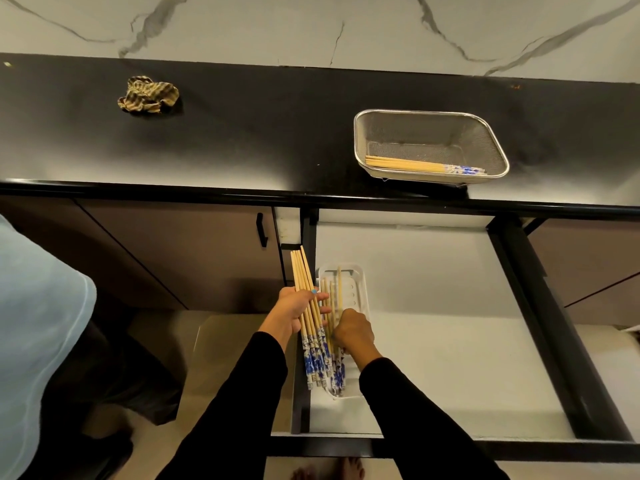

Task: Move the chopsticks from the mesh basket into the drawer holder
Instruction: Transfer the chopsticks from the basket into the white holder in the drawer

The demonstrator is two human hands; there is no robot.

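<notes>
My left hand (294, 311) grips a bundle of several wooden chopsticks (304, 282) with blue-and-white patterned ends, held over the left edge of the open drawer. My right hand (351, 332) is closed around chopsticks (333, 296) lying in the white drawer holder (360, 289), which sits at the drawer's front left. On the black counter at the right stands the metal mesh basket (485, 133), with several more chopsticks (415, 165) lying along its near side.
The open drawer (433, 306) has a white floor and black frame rails. A crumpled striped cloth (149, 95) lies on the counter's left. Another person in a light blue shirt (38, 323) stands at my left. A cabinet door handle (262, 230) is left of the drawer.
</notes>
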